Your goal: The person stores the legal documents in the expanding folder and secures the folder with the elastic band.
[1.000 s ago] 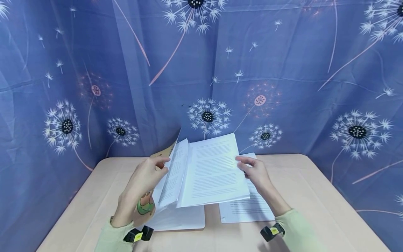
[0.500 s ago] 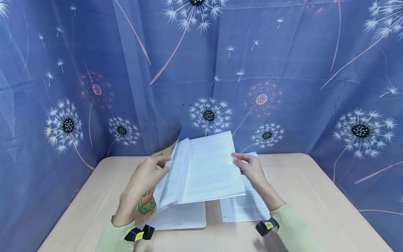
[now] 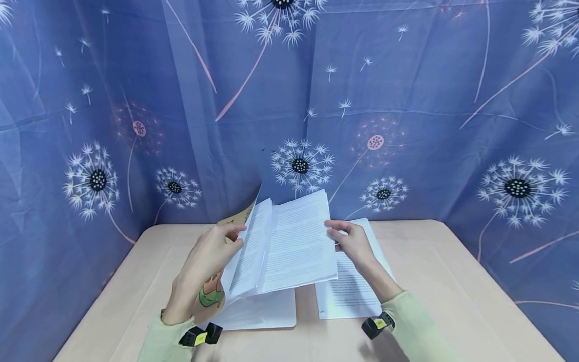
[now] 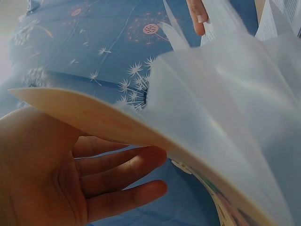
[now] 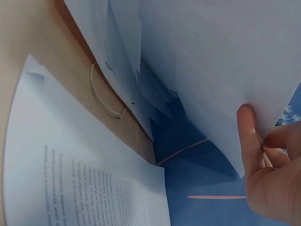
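Observation:
A folder with a tan cartoon cover [image 3: 209,296] stands partly spread open on the left of the table. My left hand [image 3: 205,261] pinches its raised cover; in the left wrist view the fingers lie behind the cover [image 4: 136,132] and the thumb is hidden. Clear plastic pockets [image 4: 225,99] fan out from it. Between finger and thumb, my right hand [image 3: 355,244] holds the right edge of a thin stack of printed sheets [image 3: 298,241], tilted above the table. Its left edge meets the folder's pages; whether it is inside a pocket I cannot tell.
Other printed paper [image 3: 350,294] lies on the pale table [image 3: 429,281] under my right forearm. An elastic loop [image 5: 93,89] shows at the folder's edge in the right wrist view. A blue dandelion-patterned curtain [image 3: 289,100] hangs behind and at the sides.
My right hand has moved left with the printed sheets, bringing them further toward the folder and uncovering more of the paper on the table. The left hand stays nearly still on the cover.

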`<action>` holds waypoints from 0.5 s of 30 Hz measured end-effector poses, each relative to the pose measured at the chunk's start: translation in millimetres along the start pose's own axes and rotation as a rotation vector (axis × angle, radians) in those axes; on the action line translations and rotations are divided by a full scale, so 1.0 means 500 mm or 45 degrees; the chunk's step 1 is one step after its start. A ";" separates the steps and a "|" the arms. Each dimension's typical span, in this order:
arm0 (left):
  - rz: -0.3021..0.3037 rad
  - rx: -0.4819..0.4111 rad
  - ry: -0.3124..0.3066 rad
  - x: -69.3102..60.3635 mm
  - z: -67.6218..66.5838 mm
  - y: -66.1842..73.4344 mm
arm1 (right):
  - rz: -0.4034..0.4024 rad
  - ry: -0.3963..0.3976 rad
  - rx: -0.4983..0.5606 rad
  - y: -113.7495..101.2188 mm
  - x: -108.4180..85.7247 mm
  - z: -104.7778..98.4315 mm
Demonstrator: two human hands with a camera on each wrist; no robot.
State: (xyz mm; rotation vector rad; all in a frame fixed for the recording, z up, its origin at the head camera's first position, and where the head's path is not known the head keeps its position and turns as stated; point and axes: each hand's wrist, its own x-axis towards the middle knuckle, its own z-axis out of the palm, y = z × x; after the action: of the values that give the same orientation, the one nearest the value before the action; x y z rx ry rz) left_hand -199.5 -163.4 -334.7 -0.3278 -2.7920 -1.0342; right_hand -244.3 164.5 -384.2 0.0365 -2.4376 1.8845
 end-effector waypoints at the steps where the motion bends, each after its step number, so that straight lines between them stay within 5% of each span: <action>1: 0.000 0.000 0.000 0.000 0.000 0.000 | -0.003 0.001 0.002 -0.002 -0.001 -0.001; 15: 0.007 0.020 0.001 0.002 0.001 -0.003 | -0.026 -0.008 0.017 -0.009 -0.016 -0.006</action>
State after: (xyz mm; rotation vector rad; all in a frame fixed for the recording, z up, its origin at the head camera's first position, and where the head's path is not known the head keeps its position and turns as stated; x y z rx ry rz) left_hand -201.0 -164.1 -335.6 -0.3333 -2.7950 -1.0108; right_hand -235.8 166.1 -379.4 0.0683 -2.4194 1.8950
